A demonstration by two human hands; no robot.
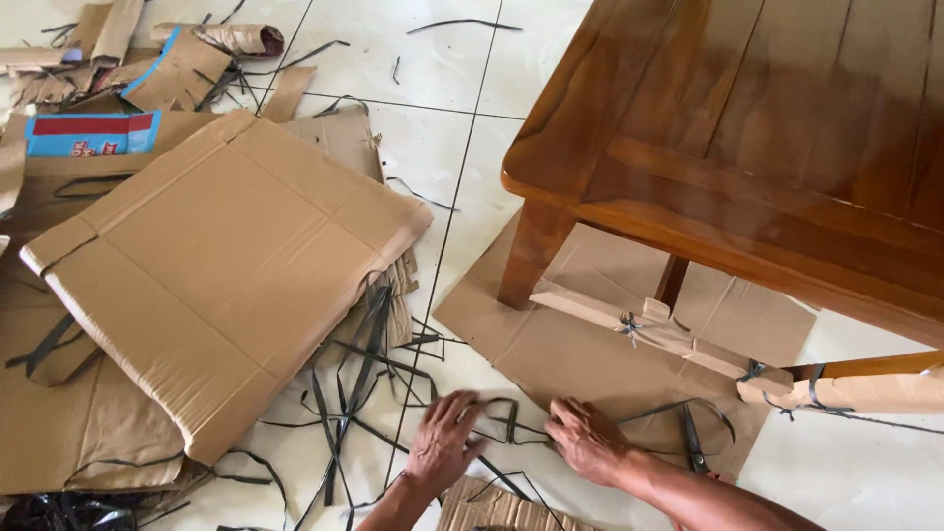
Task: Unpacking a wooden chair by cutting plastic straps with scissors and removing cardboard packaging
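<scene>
My left hand [442,441] and my right hand [588,440] rest low on the white tiled floor, both touching a tangle of black plastic straps [506,423] that runs between them. The fingers of both hands curl over the straps. Just right of my right hand lie black scissors [692,442] on a flat sheet of brown cardboard [580,354]. A corrugated cardboard piece [497,509] lies right below my hands.
A wooden table [747,128] stands at the upper right, with a cardboard-wrapped, strap-tied bar [649,329] under it. A large flattened cardboard box [226,265] lies on the left atop more cardboard, with loose black straps [354,383] scattered about. A black bag [59,511] sits bottom left.
</scene>
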